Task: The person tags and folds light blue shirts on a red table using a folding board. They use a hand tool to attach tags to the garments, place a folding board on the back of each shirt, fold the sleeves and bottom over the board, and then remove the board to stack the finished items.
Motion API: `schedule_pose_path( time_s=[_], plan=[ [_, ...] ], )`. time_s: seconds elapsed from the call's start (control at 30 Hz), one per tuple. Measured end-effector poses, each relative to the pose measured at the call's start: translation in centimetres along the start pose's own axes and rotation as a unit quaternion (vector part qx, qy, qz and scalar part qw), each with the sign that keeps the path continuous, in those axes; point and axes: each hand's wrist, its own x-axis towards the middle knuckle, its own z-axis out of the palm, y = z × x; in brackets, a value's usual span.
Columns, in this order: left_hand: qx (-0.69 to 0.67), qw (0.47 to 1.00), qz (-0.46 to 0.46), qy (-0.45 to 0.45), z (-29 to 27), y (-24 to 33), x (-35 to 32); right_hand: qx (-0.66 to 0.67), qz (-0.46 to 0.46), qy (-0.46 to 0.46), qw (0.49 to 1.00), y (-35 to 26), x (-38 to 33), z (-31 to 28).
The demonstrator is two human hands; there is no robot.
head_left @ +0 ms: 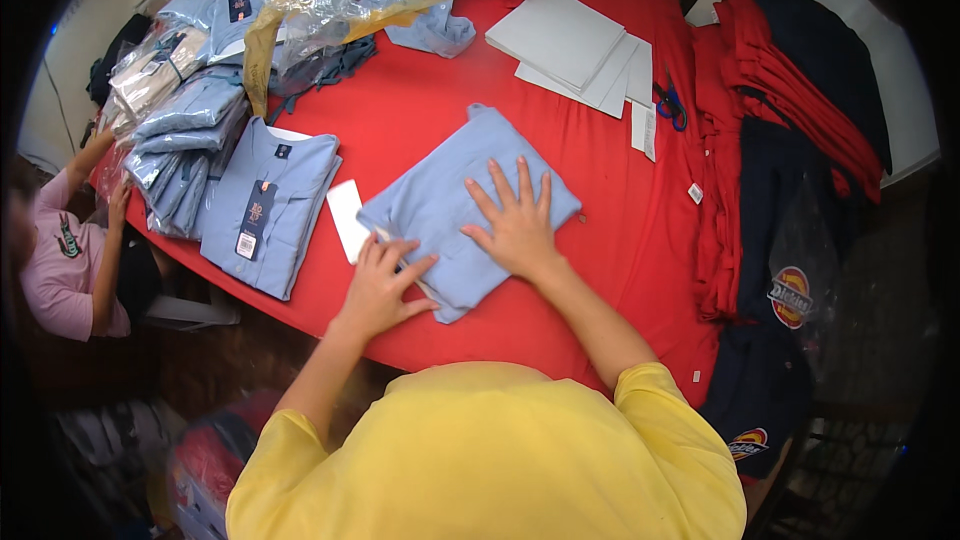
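Observation:
A light blue folded shirt lies at a slant on the red-covered table in front of me. My right hand rests flat on top of it with the fingers spread. At the shirt's lower left edge is my left hand, its fingers apart and touching the fabric. A white card sticks out beside the shirt's left corner. Further left, a stack of folded blue shirts carries a dark hang tag on its top piece.
White cardboard sheets lie at the back, near blue-handled scissors. Bagged garments and crumpled plastic fill the far left. Red garments and navy garments line the right edge. Another person sits at the left.

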Motion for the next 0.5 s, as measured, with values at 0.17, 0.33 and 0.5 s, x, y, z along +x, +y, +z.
schedule_pose_path(
  time_s=[0.17,0.33,0.5],
  plan=[
    [-0.057,0.998,0.019,-0.022,0.3,6.6,0.9,0.04,-0.084,-0.121,0.988,5.6,2.5,-3.2],
    [-0.153,0.976,-0.124,0.094,-0.1,3.0,6.5,0.022,0.027,-0.099,0.994,0.6,0.3,-3.2],
    [-0.157,0.934,-0.215,0.237,4.1,-4.7,15.2,0.026,-0.03,0.015,0.999,-4.0,-3.5,0.2]
  ],
)
